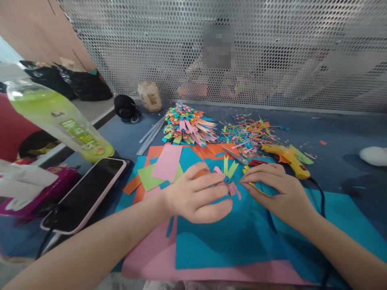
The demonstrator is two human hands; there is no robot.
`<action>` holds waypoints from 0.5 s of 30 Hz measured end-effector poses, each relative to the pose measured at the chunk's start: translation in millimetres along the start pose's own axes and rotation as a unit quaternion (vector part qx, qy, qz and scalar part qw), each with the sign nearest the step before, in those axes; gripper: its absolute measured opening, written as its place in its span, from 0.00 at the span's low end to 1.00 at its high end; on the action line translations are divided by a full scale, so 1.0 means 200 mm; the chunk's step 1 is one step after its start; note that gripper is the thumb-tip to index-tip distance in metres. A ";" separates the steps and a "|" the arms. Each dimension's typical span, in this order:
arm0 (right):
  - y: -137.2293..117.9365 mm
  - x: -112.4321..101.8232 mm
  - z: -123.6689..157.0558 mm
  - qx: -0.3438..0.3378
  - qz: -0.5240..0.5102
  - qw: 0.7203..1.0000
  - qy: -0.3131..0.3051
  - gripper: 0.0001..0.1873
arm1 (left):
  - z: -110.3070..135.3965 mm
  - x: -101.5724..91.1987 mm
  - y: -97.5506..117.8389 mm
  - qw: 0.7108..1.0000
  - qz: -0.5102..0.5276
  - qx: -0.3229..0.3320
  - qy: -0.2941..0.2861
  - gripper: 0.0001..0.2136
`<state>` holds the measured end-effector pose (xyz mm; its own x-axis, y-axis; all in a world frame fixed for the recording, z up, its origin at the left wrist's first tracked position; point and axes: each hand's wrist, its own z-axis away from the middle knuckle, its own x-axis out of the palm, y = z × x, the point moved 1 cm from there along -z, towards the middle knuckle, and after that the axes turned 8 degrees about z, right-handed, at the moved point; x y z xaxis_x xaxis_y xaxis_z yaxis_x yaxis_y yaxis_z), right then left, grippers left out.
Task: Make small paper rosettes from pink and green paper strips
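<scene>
My left hand (201, 195) is over the blue paper sheet (223, 241), fingers bent. Its fingertips pinch a small pink paper strip (233, 190) with split ends. Close by, my right hand (276, 187) is closed, fingertips almost at the strip. A thin yellow object (260, 191) shows under its fingers; its kind is unclear. Just beyond the hands lies a green V-shaped paper strip (230, 168). Scissors (236, 155) with red handles lie partly behind my right hand. Farther back stands a layered cone of colourful paper strips (187, 125).
A yellow glue gun (288, 159) lies right, its cord running toward me. Paper scraps (249, 133) are heaped behind the scissors. Clear sticks (151, 137), a phone (87, 193) and a green drink bottle (60, 117) are left. A perforated metal panel (169, 48) closes off the back.
</scene>
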<state>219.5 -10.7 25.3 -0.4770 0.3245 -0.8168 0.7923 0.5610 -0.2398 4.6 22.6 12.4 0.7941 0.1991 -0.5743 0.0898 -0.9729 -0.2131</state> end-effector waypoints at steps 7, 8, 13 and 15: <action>0.17 0.00 -0.02 0.039 0.108 0.993 0.035 0.03 | 0.00 -0.02 -0.02 1.000 -0.003 -0.009 -0.002 0.04; 0.19 0.00 -0.03 0.037 0.123 0.991 0.035 0.04 | 0.00 -0.03 -0.02 1.000 -0.001 -0.015 -0.003 0.04; 0.27 -0.01 -0.03 0.025 0.190 0.981 0.033 0.06 | 0.00 -0.05 -0.04 0.999 -0.004 -0.048 -0.018 0.05; 0.30 -0.01 -0.02 0.023 0.222 0.974 0.040 0.05 | 0.00 -0.05 -0.04 0.998 -0.007 -0.062 -0.020 0.05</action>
<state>266.7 25.7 14.1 -0.1106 0.5860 -0.8027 0.9428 0.3175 0.1018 -3.4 28.2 19.5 0.7673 0.2151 -0.6041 0.1765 -0.9765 -0.1235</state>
